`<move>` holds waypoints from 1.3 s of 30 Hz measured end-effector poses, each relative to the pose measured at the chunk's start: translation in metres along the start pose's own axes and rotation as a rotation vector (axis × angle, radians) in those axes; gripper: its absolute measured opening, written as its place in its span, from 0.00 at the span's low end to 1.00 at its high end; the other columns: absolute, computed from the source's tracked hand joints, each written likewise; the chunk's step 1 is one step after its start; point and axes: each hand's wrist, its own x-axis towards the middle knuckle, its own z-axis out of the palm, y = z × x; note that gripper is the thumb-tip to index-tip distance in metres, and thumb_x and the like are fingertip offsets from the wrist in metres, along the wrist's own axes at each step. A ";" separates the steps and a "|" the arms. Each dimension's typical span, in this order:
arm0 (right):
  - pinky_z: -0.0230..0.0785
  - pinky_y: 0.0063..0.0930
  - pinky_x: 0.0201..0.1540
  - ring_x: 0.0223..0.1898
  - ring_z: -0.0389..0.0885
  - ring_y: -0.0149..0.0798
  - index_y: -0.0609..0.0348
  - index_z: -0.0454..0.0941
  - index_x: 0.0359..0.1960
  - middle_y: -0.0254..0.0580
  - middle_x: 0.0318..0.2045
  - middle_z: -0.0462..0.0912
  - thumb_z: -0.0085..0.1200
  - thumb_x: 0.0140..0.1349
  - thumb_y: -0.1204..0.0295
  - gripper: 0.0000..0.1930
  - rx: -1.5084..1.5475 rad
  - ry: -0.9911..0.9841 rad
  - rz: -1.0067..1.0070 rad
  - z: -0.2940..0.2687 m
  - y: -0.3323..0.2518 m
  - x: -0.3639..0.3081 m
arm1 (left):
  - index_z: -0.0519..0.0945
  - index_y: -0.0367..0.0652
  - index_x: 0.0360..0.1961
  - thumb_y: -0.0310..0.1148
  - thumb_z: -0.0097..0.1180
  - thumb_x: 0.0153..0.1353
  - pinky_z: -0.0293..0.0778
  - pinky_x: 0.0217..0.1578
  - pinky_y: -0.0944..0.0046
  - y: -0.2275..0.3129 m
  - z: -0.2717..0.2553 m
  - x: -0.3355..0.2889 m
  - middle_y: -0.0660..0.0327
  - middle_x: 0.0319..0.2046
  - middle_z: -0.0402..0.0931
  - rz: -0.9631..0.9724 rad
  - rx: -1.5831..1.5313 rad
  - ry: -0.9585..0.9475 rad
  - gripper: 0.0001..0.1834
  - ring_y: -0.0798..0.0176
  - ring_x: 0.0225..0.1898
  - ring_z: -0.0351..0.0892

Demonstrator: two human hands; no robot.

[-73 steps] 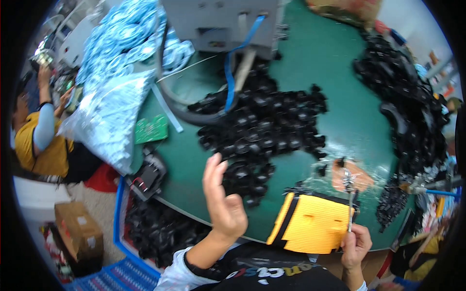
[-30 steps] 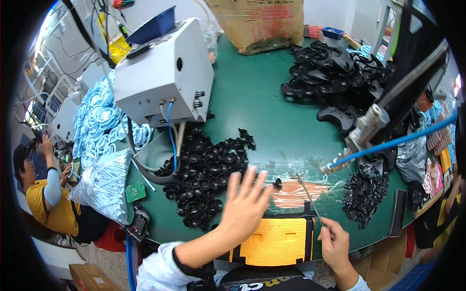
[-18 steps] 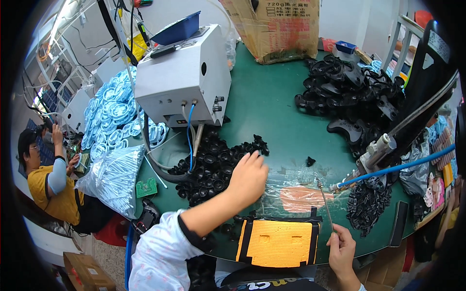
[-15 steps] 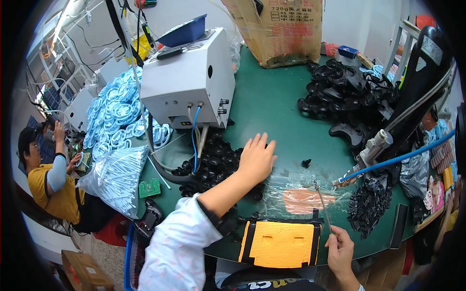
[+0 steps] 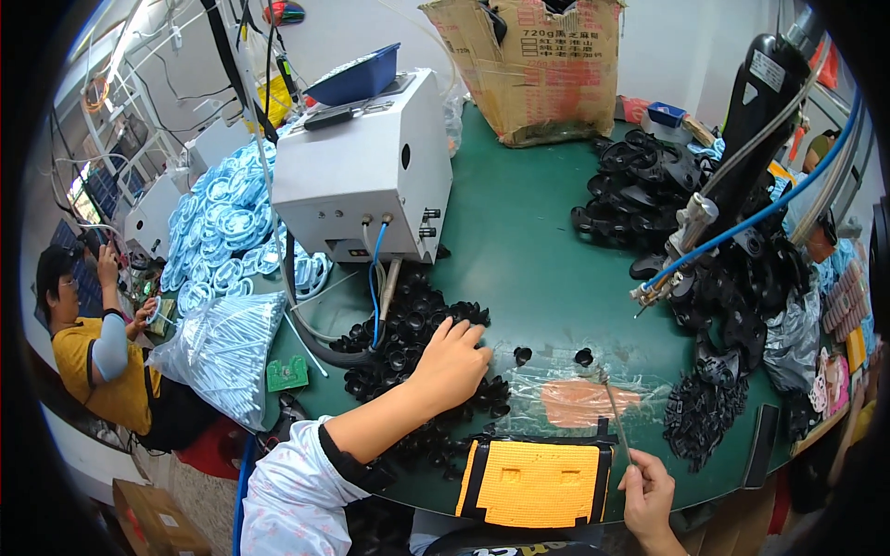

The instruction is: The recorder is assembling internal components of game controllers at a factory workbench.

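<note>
My left hand (image 5: 452,360) rests over a heap of small black cup-shaped parts (image 5: 415,320), fingers apart and bent down onto its right side. Whether a part is under the fingertips is hidden. My right hand (image 5: 647,491) grips the lower end of a thin metal rod-like tool (image 5: 616,412), which points up and away. Its tip is over a clear film with an orange-brown patch (image 5: 575,403) on the table. Two loose black cups lie beyond the film, a left one (image 5: 523,356) and a right one (image 5: 583,356). A yellow ribbed pad with black edges (image 5: 536,482) lies before me.
A grey machine box (image 5: 357,176) stands left of centre. Black controller shells (image 5: 640,185) are heaped at right, below a black arm-mounted tool (image 5: 760,111) with a blue hose. Small black pieces (image 5: 705,412) lie near right. Pale blue rings (image 5: 227,213) and a seated person (image 5: 102,352) are at left.
My left hand has drawn back left and down onto the heap. A second loose cup now lies left of the first. The hanging arm-mounted tool appears shifted up and left.
</note>
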 end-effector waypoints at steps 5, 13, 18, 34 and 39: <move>0.55 0.14 0.20 0.19 0.65 0.19 0.67 0.71 0.49 0.33 0.21 0.73 0.44 0.66 0.76 0.12 0.057 0.082 -0.033 -0.004 -0.005 0.004 | 0.76 0.39 0.48 0.28 0.57 0.52 0.65 0.58 0.53 0.036 0.031 0.055 0.47 0.58 0.66 0.165 -0.294 0.156 0.20 0.45 0.60 0.66; 0.64 0.18 0.33 0.28 0.70 0.25 0.68 0.72 0.51 0.34 0.27 0.74 0.45 0.67 0.77 0.13 -0.055 -0.016 -0.109 -0.007 -0.021 -0.007 | 0.74 0.32 0.50 0.34 0.50 0.54 0.59 0.62 0.55 0.074 0.035 0.056 0.48 0.59 0.67 0.190 0.113 -0.288 0.23 0.50 0.63 0.62; 0.64 0.17 0.32 0.28 0.69 0.25 0.66 0.72 0.52 0.34 0.27 0.74 0.45 0.67 0.78 0.14 -0.016 -0.073 -0.105 -0.005 -0.013 -0.001 | 0.68 0.33 0.57 0.45 0.56 0.57 0.54 0.62 0.48 0.042 -0.024 -0.037 0.40 0.61 0.60 0.166 -0.207 0.028 0.32 0.43 0.64 0.58; 0.68 0.21 0.39 0.35 0.75 0.29 0.67 0.74 0.48 0.39 0.39 0.78 0.45 0.66 0.79 0.11 -0.110 -0.067 -0.202 0.032 0.013 -0.004 | 0.50 0.36 0.68 0.57 0.71 0.35 0.44 0.64 0.37 0.078 0.000 -0.157 0.34 0.68 0.39 -0.721 -0.331 0.327 0.64 0.29 0.68 0.39; 0.61 0.16 0.29 0.26 0.67 0.23 0.67 0.73 0.48 0.34 0.31 0.75 0.44 0.66 0.79 0.11 -0.056 -0.038 -0.169 0.028 0.030 -0.004 | 0.52 0.36 0.67 0.59 0.69 0.38 0.44 0.64 0.38 0.075 0.000 -0.151 0.34 0.67 0.40 -0.688 -0.333 0.335 0.61 0.30 0.68 0.40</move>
